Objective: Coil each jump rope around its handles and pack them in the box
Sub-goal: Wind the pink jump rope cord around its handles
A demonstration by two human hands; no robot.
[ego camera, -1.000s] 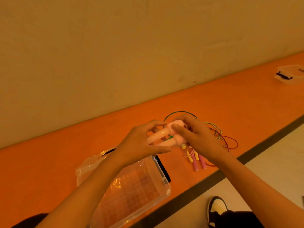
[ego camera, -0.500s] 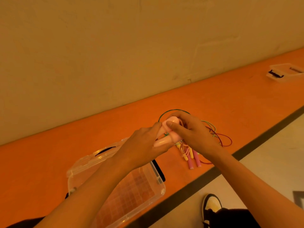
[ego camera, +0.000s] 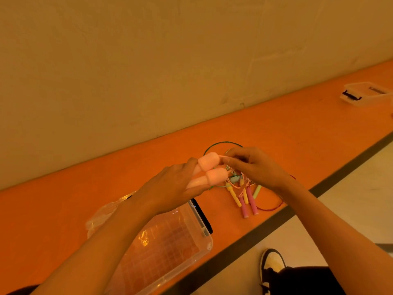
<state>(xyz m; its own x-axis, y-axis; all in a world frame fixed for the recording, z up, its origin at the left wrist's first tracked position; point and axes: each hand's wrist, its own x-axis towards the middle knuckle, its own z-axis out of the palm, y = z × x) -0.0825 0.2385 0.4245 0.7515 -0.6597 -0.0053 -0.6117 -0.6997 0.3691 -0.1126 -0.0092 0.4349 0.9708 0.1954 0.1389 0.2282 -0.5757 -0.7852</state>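
Pulled away toward 3 o'clock, the right hand now bares the handle heads it covered before, so winding looks about to start. On the orange counter the clear box waits open at 7 o'clock. Above it, the left hand curls round both pink handles, side by side; the right pinches their thin cord by the upper head, with the loose ropes underneath

Dim warm orange cast; soft, wide-angle edge distortion.

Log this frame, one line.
left hand: grips pink handles | right hand: pinches pink cord | clear box: open | loose ropes: beside box
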